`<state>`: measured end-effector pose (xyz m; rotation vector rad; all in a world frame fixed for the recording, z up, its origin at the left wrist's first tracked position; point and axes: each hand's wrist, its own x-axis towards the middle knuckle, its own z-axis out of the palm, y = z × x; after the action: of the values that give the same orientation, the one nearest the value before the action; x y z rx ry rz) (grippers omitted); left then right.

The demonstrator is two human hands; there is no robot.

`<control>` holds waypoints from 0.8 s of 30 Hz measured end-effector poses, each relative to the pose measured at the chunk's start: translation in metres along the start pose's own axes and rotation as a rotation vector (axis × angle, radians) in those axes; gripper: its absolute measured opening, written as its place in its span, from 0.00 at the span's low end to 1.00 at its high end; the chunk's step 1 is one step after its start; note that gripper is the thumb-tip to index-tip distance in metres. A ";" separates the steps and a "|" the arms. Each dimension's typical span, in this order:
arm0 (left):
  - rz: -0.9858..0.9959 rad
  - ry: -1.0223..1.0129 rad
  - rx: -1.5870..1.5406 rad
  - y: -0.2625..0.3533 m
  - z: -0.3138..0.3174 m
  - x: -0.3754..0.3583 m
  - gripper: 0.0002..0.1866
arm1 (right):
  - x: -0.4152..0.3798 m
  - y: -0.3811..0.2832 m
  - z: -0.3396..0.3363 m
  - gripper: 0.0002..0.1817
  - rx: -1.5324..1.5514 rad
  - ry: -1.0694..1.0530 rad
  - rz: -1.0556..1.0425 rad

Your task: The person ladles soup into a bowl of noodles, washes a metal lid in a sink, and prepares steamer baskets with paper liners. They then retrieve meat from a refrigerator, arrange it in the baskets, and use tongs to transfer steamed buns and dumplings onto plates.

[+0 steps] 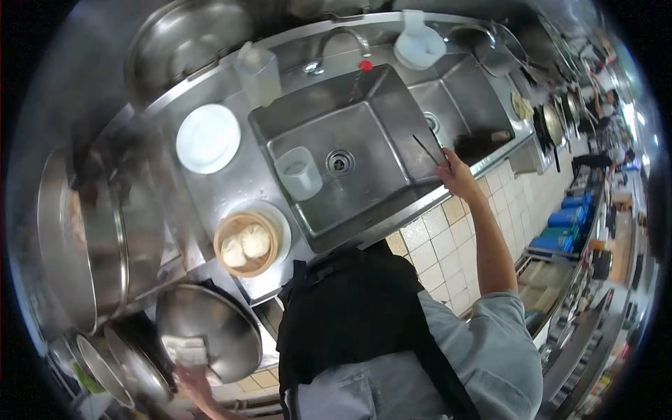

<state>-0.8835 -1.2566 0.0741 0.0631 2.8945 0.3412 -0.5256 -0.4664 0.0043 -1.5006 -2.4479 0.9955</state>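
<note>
My right hand is closed on dark metal tongs, held over the front edge of the double sink. At the lower left, my left hand is at a folded white cloth lying against a large wok; its fingers are partly hidden under the cloth. Left of the sink, a round bamboo steamer with white buns rests on a white plate. A white plate lies farther back on the counter. Inside the sink's left basin is a white plastic container.
Two faucets stand behind the sink, with a white container between them. A clear plastic jug is at the sink's back left corner. Large metal pans crowd the left. People stand at the far right, beyond blue bins.
</note>
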 end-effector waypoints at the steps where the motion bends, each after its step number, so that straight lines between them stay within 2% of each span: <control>1: -0.030 -0.052 -0.257 0.024 -0.001 -0.010 0.42 | -0.001 0.009 0.000 0.32 0.041 0.017 0.063; 4: -0.084 0.045 -0.535 0.009 0.011 -0.003 0.41 | 0.008 0.017 -0.009 0.32 0.085 -0.003 0.229; 5: -0.077 0.055 -0.533 -0.002 0.020 0.006 0.41 | 0.010 0.025 -0.009 0.32 0.099 0.018 0.250; 6: -0.089 0.083 -0.520 -0.014 0.024 0.015 0.41 | 0.022 0.072 0.004 0.31 0.022 0.102 0.004; 7: -0.082 0.099 -0.433 -0.032 0.026 0.019 0.40 | 0.035 0.115 0.010 0.29 0.120 0.003 0.108; 8: -0.076 0.117 -0.346 -0.039 0.023 0.021 0.38 | 0.043 0.132 0.011 0.27 0.207 -0.087 0.220; 9: -0.072 0.134 -0.259 0.000 0.008 0.017 0.37 | 0.041 0.122 0.007 0.26 0.368 -0.106 0.215; 10: -0.194 0.061 -0.249 0.043 -0.008 0.005 0.33 | 0.047 0.113 0.006 0.25 0.231 -0.144 0.261; 11: -0.185 0.158 -0.254 0.044 -0.010 0.001 0.32 | 0.049 0.110 0.008 0.24 0.416 -0.156 0.207; 12: -0.155 0.241 -0.266 0.044 -0.005 0.003 0.30 | 0.041 0.083 -0.005 0.21 0.358 -0.165 0.301; 13: -0.177 0.278 -0.270 0.065 -0.016 -0.004 0.30 | 0.039 0.076 -0.011 0.18 0.333 -0.136 0.216; 14: -0.263 0.207 -0.358 0.093 -0.034 -0.018 0.31 | 0.058 0.130 -0.007 0.35 0.119 -0.092 0.105; 15: -0.362 0.165 -0.464 0.102 -0.039 -0.030 0.32 | 0.067 0.134 -0.006 0.35 0.167 -0.091 0.107; 16: -0.335 0.261 -0.344 0.059 -0.030 -0.036 0.32 | 0.076 0.133 -0.007 0.35 0.216 -0.090 0.110; 17: -0.335 0.270 -0.283 0.075 -0.047 -0.049 0.32 | 0.085 0.135 -0.007 0.35 0.265 -0.089 0.112; 18: -0.338 0.262 -0.213 0.106 -0.065 -0.055 0.32 | 0.094 0.128 -0.008 0.31 0.328 -0.094 0.220; 20: -0.399 0.286 -0.227 0.117 -0.078 -0.066 0.31 | 0.109 0.093 0.003 0.30 0.235 -0.006 0.261; 21: -0.348 0.349 -0.263 0.121 -0.078 -0.069 0.31 | 0.133 0.094 0.024 0.30 0.244 -0.018 0.236; 22: -0.282 0.424 -0.303 0.118 -0.112 -0.108 0.30 | 0.121 0.090 0.022 0.29 0.220 0.039 0.076; 23: -0.317 0.431 -0.426 0.129 -0.128 -0.122 0.30 | 0.135 0.092 0.035 0.29 0.179 0.095 -0.070; 24: -0.353 0.432 -0.543 0.142 -0.149 -0.138 0.29 | 0.144 0.089 0.052 0.29 0.181 0.089 -0.082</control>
<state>-0.7807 -1.1613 0.2785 -0.6746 3.0071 1.1704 -0.5522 -0.3455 -0.1221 -1.3463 -2.2712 1.0777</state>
